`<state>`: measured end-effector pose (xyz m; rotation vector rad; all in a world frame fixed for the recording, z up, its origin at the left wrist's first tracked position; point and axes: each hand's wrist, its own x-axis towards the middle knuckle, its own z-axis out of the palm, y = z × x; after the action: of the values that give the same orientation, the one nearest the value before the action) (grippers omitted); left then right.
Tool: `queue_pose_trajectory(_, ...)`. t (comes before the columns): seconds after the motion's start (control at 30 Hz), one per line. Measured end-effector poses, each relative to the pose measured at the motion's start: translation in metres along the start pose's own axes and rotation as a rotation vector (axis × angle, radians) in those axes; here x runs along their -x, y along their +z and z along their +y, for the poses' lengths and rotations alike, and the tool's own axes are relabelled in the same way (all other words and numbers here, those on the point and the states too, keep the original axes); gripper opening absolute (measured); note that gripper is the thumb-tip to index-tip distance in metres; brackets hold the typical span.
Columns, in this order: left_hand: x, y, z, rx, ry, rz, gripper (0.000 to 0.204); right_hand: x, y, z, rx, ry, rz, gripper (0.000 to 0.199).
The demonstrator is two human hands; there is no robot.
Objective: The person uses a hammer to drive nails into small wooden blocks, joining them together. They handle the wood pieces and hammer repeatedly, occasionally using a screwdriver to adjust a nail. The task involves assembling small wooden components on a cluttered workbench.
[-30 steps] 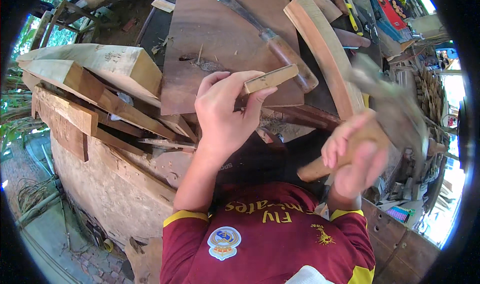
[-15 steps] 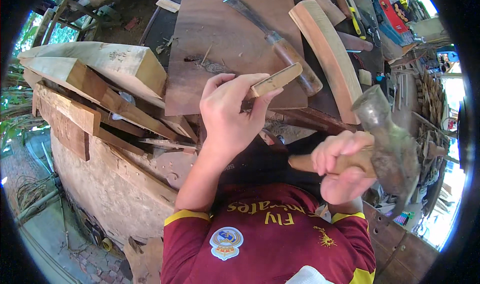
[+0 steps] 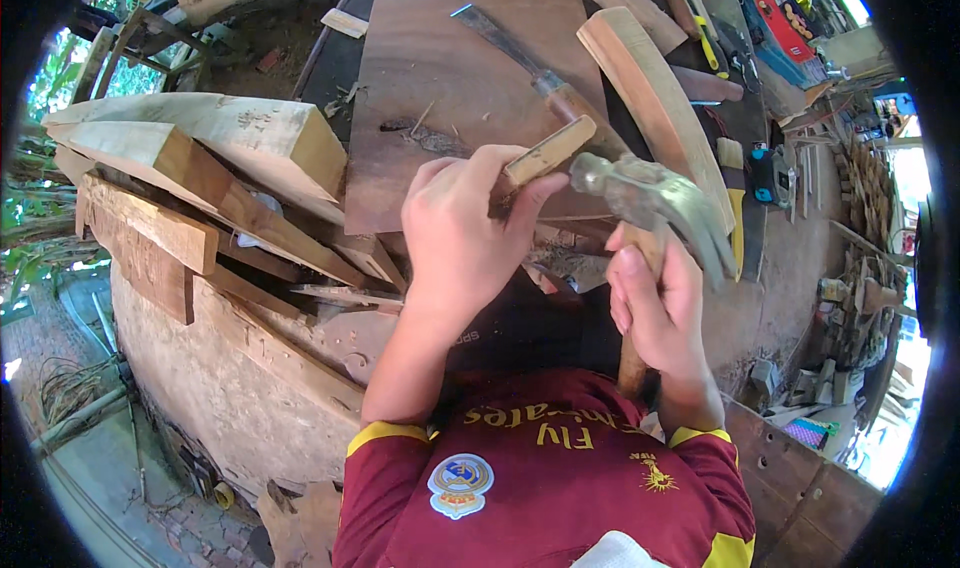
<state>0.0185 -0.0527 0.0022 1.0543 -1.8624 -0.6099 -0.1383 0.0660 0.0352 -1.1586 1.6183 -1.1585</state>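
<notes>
My left hand (image 3: 465,233) is closed around a small flat piece of wood (image 3: 553,150), its pale edge turned up, over the near edge of a brown wooden board (image 3: 400,58). My right hand (image 3: 655,303) grips the wooden handle of a claw hammer (image 3: 645,190). The hammer's head is raised beside the wood piece, its striking face close to the fingers of my left hand; whether it touches cannot be told. On the board lies a chisel (image 3: 510,48) with a wooden handle, partly hidden behind the wood piece.
Several thick timber pieces (image 3: 240,133) are stacked at the left. A curved wooden piece (image 3: 650,108) lies right of the board. Farther right are a brush (image 3: 734,183), a yellow-handled tool (image 3: 708,48) and a red box (image 3: 782,23). Wood chips lie about.
The hammer has swung leftward and turned upright, its head now close to the wood piece. My left hand keeps its hold on the wood, nearly still.
</notes>
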Motion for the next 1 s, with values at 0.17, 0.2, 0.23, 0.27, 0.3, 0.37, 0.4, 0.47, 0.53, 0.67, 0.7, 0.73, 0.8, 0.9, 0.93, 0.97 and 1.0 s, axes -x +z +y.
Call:
queue_pose_trajectory(0.17,0.002,-0.013,0.003,0.241,-0.023,0.016,0.026,-0.005,0.000,0.001,-0.043,-0.001,-0.044,0.026)
queue_pose_trajectory(0.2,0.002,-0.013,0.003,0.249,-0.025,0.026,0.025,-0.004,-0.001,-0.001,-0.045,-0.006,-0.027,0.028)
queue_pose_trajectory(0.23,0.002,-0.013,0.003,0.257,-0.027,0.037,0.024,-0.003,-0.002,-0.004,-0.048,-0.011,-0.011,0.030)
queue_pose_trajectory(0.27,0.002,-0.013,0.003,0.264,-0.030,0.049,0.023,-0.002,-0.004,-0.008,-0.050,-0.017,0.004,0.032)
queue_pose_trajectory(0.3,0.002,-0.012,0.005,0.268,-0.038,0.064,0.021,-0.002,-0.006,-0.011,-0.050,-0.019,0.015,0.034)
queue_pose_trajectory(0.37,0.003,-0.010,0.013,0.274,-0.054,0.098,0.018,-0.001,-0.009,-0.019,-0.049,-0.022,0.034,0.038)
queue_pose_trajectory(0.4,0.005,-0.009,0.015,0.301,-0.068,0.101,0.018,0.002,-0.009,-0.023,-0.113,-0.073,0.075,0.040)
queue_pose_trajectory(0.47,0.008,-0.007,0.017,0.352,-0.096,0.109,0.019,0.009,-0.005,-0.031,-0.243,-0.173,0.158,0.045)
queue_pose_trajectory(0.53,0.009,-0.006,0.018,0.441,-0.197,0.119,0.019,0.006,-0.019,-0.016,-0.145,-0.281,-0.004,0.044)
queue_pose_trajectory(0.67,0.008,-0.004,0.019,0.567,-0.323,0.108,0.020,-0.008,-0.017,-0.018,0.063,-0.054,-0.118,0.038)
queue_pose_trajectory(0.7,0.009,-0.005,0.019,0.561,-0.314,0.106,0.020,-0.011,-0.016,-0.021,0.054,-0.031,-0.116,0.037)
queue_pose_trajectory(0.73,0.009,-0.005,0.018,0.555,-0.306,0.104,0.020,-0.011,-0.016,-0.023,0.028,-0.040,-0.098,0.035)
queue_pose_trajectory(0.8,0.011,-0.003,0.017,0.546,-0.273,0.115,0.020,-0.005,-0.015,-0.030,-0.070,-0.160,-0.020,0.033)
queue_pose_trajectory(0.9,0.012,0.002,0.015,0.530,-0.224,0.137,0.020,-0.006,-0.003,-0.030,-0.313,-0.465,0.110,0.033)
queue_pose_trajectory(0.93,0.011,0.001,0.016,0.519,-0.224,0.136,0.019,-0.006,-0.005,-0.026,-0.156,-0.393,0.074,0.033)
queue_pose_trajectory(0.97,0.011,0.001,0.017,0.509,-0.225,0.134,0.019,-0.005,-0.009,-0.021,0.001,-0.319,0.038,0.032)
queue_pose_trajectory(1.0,0.011,0.000,0.017,0.507,-0.236,0.127,0.020,-0.007,-0.009,-0.023,0.018,-0.236,0.003,0.031)
